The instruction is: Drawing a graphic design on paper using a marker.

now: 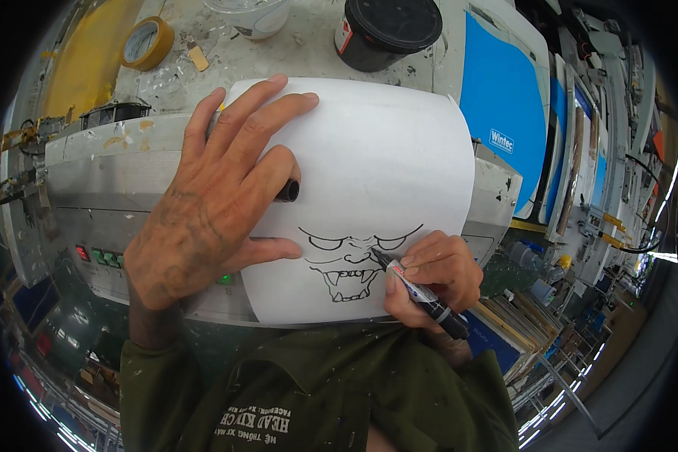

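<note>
A sheet of white paper (377,151) lies before me with a line drawing of a scowling, fanged face (350,260) on its lower part. My left hand (203,203) rests on the paper's left side, three fingers stretched out and the thumb beside the drawing. Its index finger is bent over a black marker cap (288,190), which pokes out from under it; most of the cap is hidden. Between thumb and fingers, my right hand (441,279) grips a black marker (426,297), its tip at the nose of the drawn face.
Beneath the paper is a grey machine housing (105,181) with lit buttons. Behind it stand a black lidded tub (388,30), a clear plastic container (256,15) and a yellow tape roll (148,43). A blue-and-white panel (505,105) rises at the right.
</note>
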Demonstrator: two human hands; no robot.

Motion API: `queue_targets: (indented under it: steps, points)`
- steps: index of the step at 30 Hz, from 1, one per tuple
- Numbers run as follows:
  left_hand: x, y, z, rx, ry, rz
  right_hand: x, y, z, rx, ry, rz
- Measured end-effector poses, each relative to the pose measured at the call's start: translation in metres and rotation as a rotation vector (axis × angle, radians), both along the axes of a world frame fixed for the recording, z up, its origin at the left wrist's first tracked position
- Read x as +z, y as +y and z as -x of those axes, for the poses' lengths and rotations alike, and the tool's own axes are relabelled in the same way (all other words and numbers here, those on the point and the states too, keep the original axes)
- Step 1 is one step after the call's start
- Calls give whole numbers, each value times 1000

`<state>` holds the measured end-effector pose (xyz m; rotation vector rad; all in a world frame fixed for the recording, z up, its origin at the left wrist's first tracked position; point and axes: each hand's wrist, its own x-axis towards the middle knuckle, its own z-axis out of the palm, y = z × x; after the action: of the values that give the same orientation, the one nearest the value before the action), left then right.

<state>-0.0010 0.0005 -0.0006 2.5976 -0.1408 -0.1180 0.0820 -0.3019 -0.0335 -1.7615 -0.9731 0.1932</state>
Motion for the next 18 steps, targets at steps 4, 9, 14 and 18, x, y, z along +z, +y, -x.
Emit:
queue_targets:
  steps: [4, 9, 14, 18]
  points:
    - [-1, 0, 0, -3, 0, -1, -1, 0, -1, 2, -10, -2]
    - [1, 0, -1, -1, 5, 0, 3, 6, 0, -35, 1, -28]
    - [1, 0, 0, 3, 12, 8, 1, 6, 1, -43, -17, -22]
    - [1, 0, -1, 6, 11, 7, 2, 5, -1, -30, 1, -20]
